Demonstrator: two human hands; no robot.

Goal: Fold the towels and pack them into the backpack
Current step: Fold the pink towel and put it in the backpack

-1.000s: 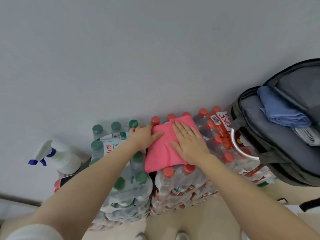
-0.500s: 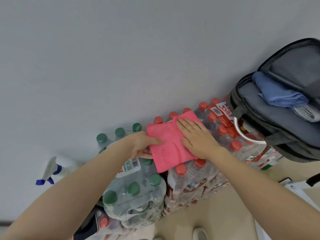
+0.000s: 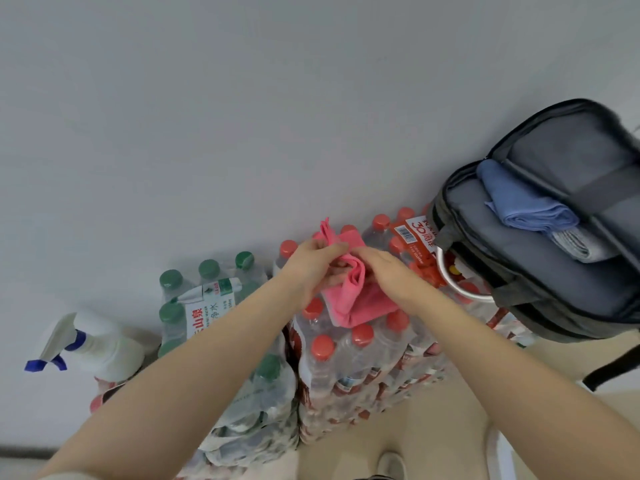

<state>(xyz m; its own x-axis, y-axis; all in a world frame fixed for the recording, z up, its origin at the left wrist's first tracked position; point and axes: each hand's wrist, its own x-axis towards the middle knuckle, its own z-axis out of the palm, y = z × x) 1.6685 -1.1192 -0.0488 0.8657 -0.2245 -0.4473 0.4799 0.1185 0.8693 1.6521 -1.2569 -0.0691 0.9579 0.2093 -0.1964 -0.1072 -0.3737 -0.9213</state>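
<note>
A pink towel point(image 3: 360, 299) lies partly folded on top of a pack of red-capped water bottles point(image 3: 360, 355). My left hand point(image 3: 311, 268) pinches its lifted far edge, and a pink corner sticks up above my fingers. My right hand point(image 3: 388, 271) grips the bunched fold beside it. To the right, a grey backpack point(image 3: 512, 258) lies open on the bottles. A folded blue towel point(image 3: 519, 202) and a folded grey towel point(image 3: 578, 244) sit inside it.
A pack of green-capped bottles point(image 3: 214, 306) stands left of the red-capped pack. A white spray bottle with a blue trigger point(image 3: 93, 344) is at the far left. A plain wall rises behind everything. Beige floor and a shoe tip point(image 3: 391, 465) show below.
Both hands were pressing the pink towel flat. Now they have lifted its far part and bunched it into a fold between them.
</note>
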